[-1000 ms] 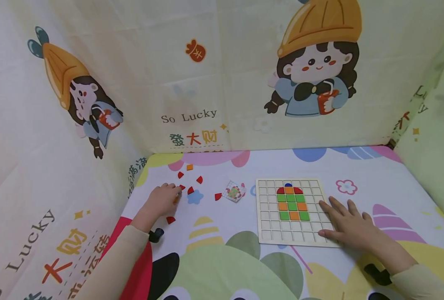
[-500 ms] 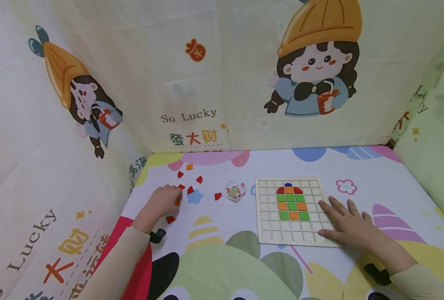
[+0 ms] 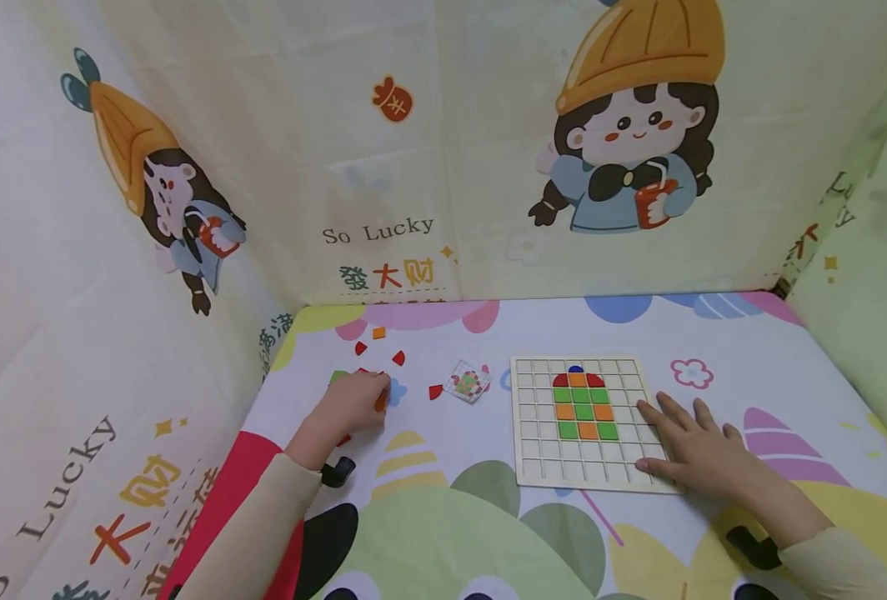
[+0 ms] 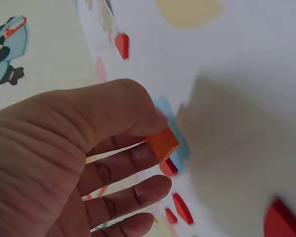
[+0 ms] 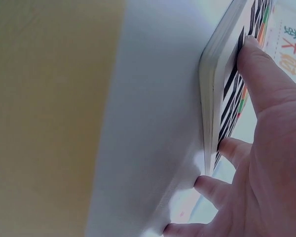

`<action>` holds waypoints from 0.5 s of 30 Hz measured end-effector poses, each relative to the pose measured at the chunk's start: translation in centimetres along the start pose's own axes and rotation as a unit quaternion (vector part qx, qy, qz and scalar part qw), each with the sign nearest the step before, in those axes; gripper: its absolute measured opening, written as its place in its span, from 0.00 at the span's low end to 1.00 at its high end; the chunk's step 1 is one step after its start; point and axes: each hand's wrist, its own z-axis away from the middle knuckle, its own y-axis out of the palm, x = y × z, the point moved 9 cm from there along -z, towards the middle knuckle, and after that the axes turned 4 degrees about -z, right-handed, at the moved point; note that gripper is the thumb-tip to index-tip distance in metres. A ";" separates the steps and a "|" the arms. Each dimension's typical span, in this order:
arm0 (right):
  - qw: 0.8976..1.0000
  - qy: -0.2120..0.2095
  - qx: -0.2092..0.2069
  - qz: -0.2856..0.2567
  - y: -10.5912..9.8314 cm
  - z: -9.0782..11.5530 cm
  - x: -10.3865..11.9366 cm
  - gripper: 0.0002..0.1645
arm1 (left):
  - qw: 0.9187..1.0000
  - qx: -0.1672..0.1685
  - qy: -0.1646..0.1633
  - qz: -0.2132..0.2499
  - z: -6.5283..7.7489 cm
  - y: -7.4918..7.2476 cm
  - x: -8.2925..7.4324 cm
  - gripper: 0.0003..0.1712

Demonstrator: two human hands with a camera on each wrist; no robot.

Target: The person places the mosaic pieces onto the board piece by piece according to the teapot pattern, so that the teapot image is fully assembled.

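Note:
My left hand [image 3: 348,407] pinches a small orange square block [image 4: 163,143] between thumb and index finger, just above the table, with its other fingers loosely bent. Red quarter-round blocks [image 4: 182,208] lie around and below that hand, and a bit of green block [image 3: 338,377] shows behind it. My right hand [image 3: 702,450] is spread, its thumb and some fingertips resting on the right edge of a wooden grid board [image 3: 563,473]. Green, orange, red and blue pieces [image 3: 583,412] form a pattern in the board's cells.
A small pattern card [image 3: 468,382] lies between the left hand and the board, with a red block [image 3: 435,392] beside it. Farther back are an orange square [image 3: 379,332] and more red pieces [image 3: 398,358]. Printed curtains [image 3: 488,167] close off the table's back and sides.
My left hand has lifted slightly and shifted right with the orange block, covering some red pieces and uncovering a green one behind it. The right hand and board have stayed put.

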 end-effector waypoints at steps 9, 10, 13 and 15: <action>1.000 -0.005 -0.005 0.000 -0.1 0.1 0.1 0.62 | 0.999 -0.005 0.025 0.026 -0.4 -0.3 -3.4 0.14; 1.000 -0.005 -0.005 0.000 -0.1 0.1 0.1 0.62 | 0.999 -0.006 0.028 0.028 -0.4 -0.4 -3.8 0.14; 1.000 -0.004 -0.006 0.001 -0.1 0.1 0.1 0.62 | 0.999 -0.011 0.042 0.026 -0.5 -0.5 -5.0 0.13; 1.000 -0.003 -0.005 0.002 -0.1 0.1 0.0 0.62 | 0.998 -0.018 0.056 0.015 -0.5 -0.6 -5.8 0.13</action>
